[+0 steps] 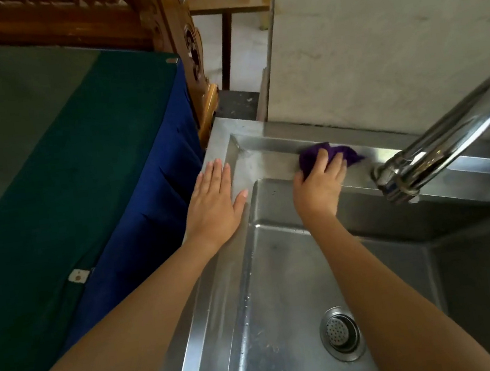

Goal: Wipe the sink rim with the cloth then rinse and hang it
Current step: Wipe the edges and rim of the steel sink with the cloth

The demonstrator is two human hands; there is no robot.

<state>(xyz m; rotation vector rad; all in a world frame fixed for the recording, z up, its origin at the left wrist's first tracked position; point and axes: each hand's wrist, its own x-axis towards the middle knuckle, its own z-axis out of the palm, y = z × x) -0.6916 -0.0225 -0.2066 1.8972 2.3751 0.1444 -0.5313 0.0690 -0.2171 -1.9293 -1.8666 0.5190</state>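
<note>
A steel sink fills the lower right, and its flat back rim (266,164) runs along the wall. My right hand (320,184) presses a purple cloth (331,155) onto that back rim, just left of the tap's base, with the fingers closed over the cloth. My left hand (213,205) lies flat and open on the sink's left rim, fingers spread, holding nothing. Both forearms reach in from the bottom edge, the right one crossing over the basin.
A curved chrome tap (437,141) arches in from the right, its base close to the cloth. The drain strainer (341,333) sits low in the wet basin. A table with green and blue cloth (79,163) stands hard against the sink's left side. A pale wall rises behind.
</note>
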